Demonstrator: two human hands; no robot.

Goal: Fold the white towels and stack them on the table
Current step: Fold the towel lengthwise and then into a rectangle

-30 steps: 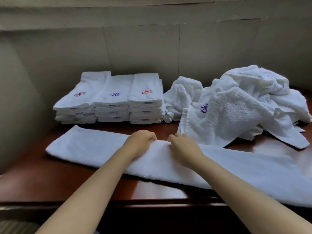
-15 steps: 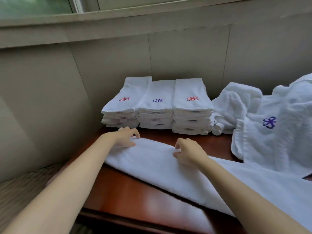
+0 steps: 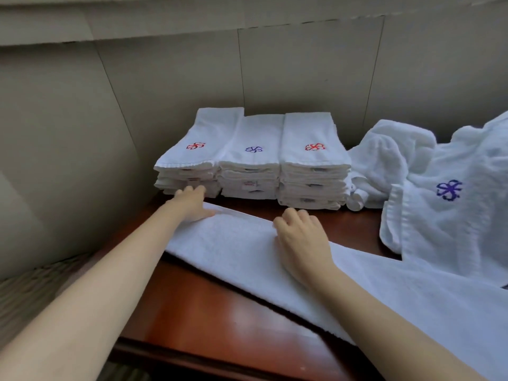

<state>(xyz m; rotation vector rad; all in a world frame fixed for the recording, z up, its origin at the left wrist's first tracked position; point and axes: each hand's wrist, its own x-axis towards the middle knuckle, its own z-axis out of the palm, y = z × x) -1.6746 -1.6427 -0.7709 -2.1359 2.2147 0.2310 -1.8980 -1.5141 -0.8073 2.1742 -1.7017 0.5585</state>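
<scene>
— What sort of surface is it?

— A glossy, reddish-brown wooden tabletop point(image 3: 220, 303) with a darker front edge along the bottom of the frame. It catches pale reflections near the lower middle.

— And the room around it?

— A wall point(image 3: 302, 78) of plain grey-beige panels with thin vertical seams stands right behind the tabletop and wraps round on the left. A ledge point(image 3: 165, 20) of the same colour runs across the top of the frame. At lower left, below the table's corner, there is a strip of ribbed carpet point(image 3: 35, 292).

— Where are the towels?

— One long towel point(image 3: 233, 243), folded into a narrow band, lies slantwise from the middle left down to the lower right corner. Against the wall, at centre, three piles of folded ones stand side by side, touching: the left stack point(image 3: 192, 160) with a red emblem on top, the middle stack point(image 3: 251, 166) with a blue one, the right stack point(image 3: 313, 166) with a red one. Just to their right, a heap of loose towels point(image 3: 439, 215) fills the right edge, one showing a purple emblem point(image 3: 449, 190).

— The hands?

— The left hand point(image 3: 192, 204) lies on the band's left end, fingers stretched out nearly straight toward the foot of the left stack, gripping nothing. The right hand point(image 3: 299, 237) rests palm-down on the band's middle, fingers bent at its far edge. The tips are hidden behind the knuckles, so I cannot tell whether they pinch the cloth.
</scene>
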